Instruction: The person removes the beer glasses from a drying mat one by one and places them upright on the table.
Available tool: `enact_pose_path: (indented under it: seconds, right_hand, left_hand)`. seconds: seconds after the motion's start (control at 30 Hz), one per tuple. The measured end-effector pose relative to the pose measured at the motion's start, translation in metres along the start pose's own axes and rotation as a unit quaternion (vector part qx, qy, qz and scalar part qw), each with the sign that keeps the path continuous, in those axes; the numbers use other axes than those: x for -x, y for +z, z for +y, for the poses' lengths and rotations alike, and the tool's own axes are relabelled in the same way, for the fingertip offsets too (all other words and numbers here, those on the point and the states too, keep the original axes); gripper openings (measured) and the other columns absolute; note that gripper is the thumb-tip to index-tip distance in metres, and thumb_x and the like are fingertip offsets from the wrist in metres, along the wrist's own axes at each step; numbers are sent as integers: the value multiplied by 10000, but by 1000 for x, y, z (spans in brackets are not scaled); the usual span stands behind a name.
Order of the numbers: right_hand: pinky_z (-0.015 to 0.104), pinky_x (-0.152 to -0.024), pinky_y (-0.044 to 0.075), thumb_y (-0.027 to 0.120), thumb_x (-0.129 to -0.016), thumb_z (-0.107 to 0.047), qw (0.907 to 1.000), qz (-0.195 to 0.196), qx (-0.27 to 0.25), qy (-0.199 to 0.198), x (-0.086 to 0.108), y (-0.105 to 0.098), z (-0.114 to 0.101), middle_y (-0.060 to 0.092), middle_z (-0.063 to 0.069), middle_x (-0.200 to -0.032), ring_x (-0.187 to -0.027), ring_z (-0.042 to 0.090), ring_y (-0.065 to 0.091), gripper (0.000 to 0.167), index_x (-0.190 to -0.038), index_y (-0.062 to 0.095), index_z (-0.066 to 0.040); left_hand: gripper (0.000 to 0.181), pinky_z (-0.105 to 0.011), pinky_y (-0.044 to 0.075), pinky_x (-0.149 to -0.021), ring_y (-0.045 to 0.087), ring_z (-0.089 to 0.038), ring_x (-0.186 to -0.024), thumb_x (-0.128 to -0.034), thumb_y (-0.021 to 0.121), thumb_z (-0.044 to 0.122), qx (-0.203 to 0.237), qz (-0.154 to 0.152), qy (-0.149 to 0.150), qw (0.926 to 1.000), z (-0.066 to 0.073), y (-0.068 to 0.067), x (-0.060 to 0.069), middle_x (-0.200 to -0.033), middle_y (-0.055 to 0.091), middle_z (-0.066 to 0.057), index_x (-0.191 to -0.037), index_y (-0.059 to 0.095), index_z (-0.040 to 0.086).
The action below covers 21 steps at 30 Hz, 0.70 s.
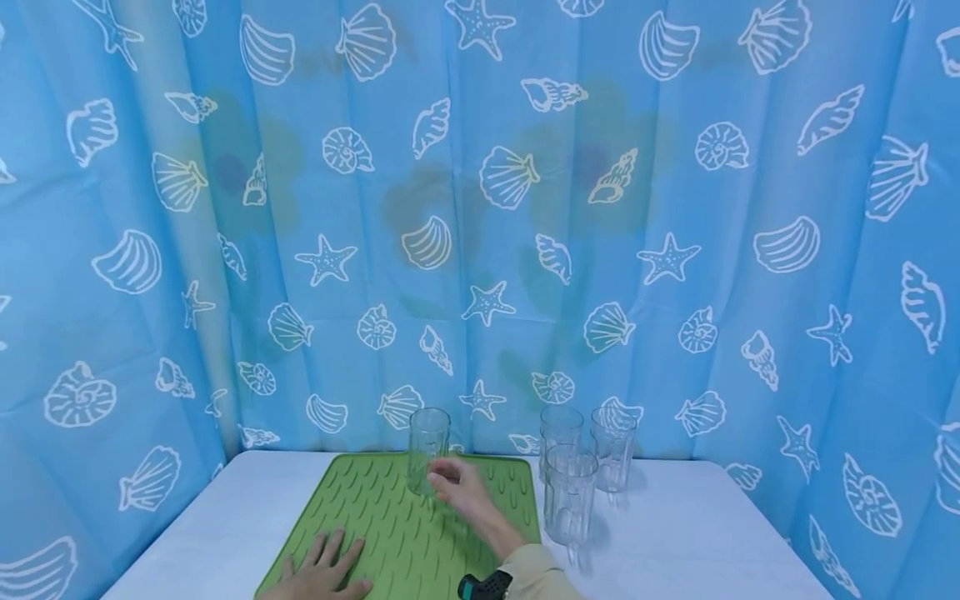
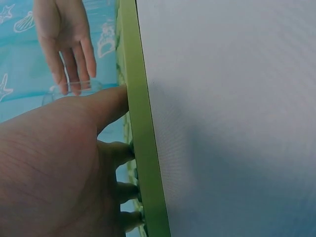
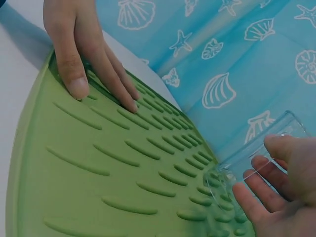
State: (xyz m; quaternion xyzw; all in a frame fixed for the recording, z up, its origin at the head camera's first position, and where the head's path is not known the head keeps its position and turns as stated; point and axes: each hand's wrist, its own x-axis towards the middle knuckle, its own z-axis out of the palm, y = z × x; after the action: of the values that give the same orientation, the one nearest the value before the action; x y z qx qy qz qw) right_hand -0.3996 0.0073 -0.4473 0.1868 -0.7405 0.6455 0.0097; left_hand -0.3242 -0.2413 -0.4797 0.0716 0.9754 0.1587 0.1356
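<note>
A clear drinking glass (image 1: 429, 442) stands upright at the far edge of a green ridged mat (image 1: 390, 542). My right hand (image 1: 461, 487) is at the near right side of this glass, thumb and fingers loosely bent and apart. In the right wrist view, the fingers of that hand (image 3: 281, 182) overlap the see-through glass (image 3: 242, 158); exact contact is hard to make out. Flat on the mat's near left part, my left hand (image 1: 322, 571) rests with spread fingers. The left wrist view shows its thumb and fingertips at the mat edge (image 2: 140, 123).
Three more clear glasses stand close together on the white table right of the mat: a front one (image 1: 570, 496), a back left one (image 1: 561, 425) and a back right one (image 1: 613, 450). A blue shell-patterned curtain (image 1: 480, 208) hangs behind the table and along both sides.
</note>
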Motion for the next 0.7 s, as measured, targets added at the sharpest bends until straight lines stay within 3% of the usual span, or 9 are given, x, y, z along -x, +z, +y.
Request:
enact_pose_path:
  seconds: [0.13, 0.37, 0.57, 0.7]
  right_hand:
    - [435, -854, 645, 606, -967, -83, 9999, 145, 3, -80, 1, 0, 2, 651, 250, -1162, -1056, 349, 654, 301, -1219, 602, 81]
    - [460, -725, 655, 588, -976, -59, 9977, 147, 192, -632, 1, -3, 9, 672, 301, -1058, -947, 440, 672, 212, -1110, 638, 97]
    - [367, -732, 671, 626, -960, -96, 9976, -139, 290, -613, 2, -6, 8, 699, 242, -1034, -921, 373, 699, 180, -1071, 663, 40]
    - [403, -770, 669, 622, -965, -118, 9965, -358, 336, -677, 3, -8, 8, 697, 246, -1027, -938, 387, 697, 188, -1066, 664, 35]
  left_hand:
    - [845, -857, 53, -1085, 188, -524, -1451, -888, 468, 705, -21, 26, -13, 10000, 3, -1, 2, -1564, 297, -232, -1498, 404, 125]
    - [872, -862, 49, -1077, 191, -519, -1452, -866, 465, 733, 19, 36, 33, 10000, -5, 5, -5, -1570, 291, -222, -1503, 399, 140]
    - [848, -855, 54, -1086, 196, -516, -1450, -878, 481, 708, -1, 42, -10, 10000, -2, 3, -3, -1564, 296, -222, -1499, 404, 135]
    - [833, -855, 63, -1087, 190, -521, -1450, -885, 490, 695, -28, 54, -39, 10000, 1, 2, -1, -1564, 298, -222, -1498, 408, 138]
